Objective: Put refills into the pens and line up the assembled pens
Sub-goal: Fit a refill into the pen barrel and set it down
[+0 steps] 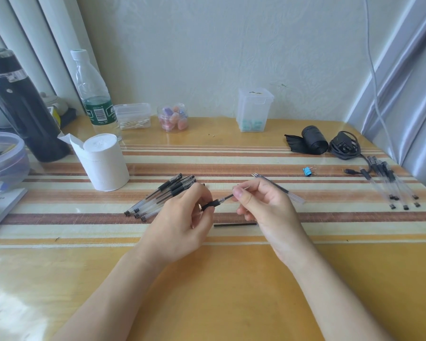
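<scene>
Near the middle of the table [231, 286], the left hand [182, 225] curls its fingers round a pen [211, 204], gripping it at the black rubber sleeve with the clear nose pointing right. The right hand [263, 207] pinches the thin dark refill [229, 197] that sticks out of that nose between thumb and forefinger, with the other fingers loosely bent. Spare refills [277, 187] lie slanted just behind the right hand; I cannot tell whether it touches them. A black stick [235, 224] lies flat between the wrists. A heap of pens [162, 195] sits just behind the left hand, and a tissue roll [105, 163] stands further left. More pens [389, 184] lie by the right edge, near a blue binder clip [307, 171].
</scene>
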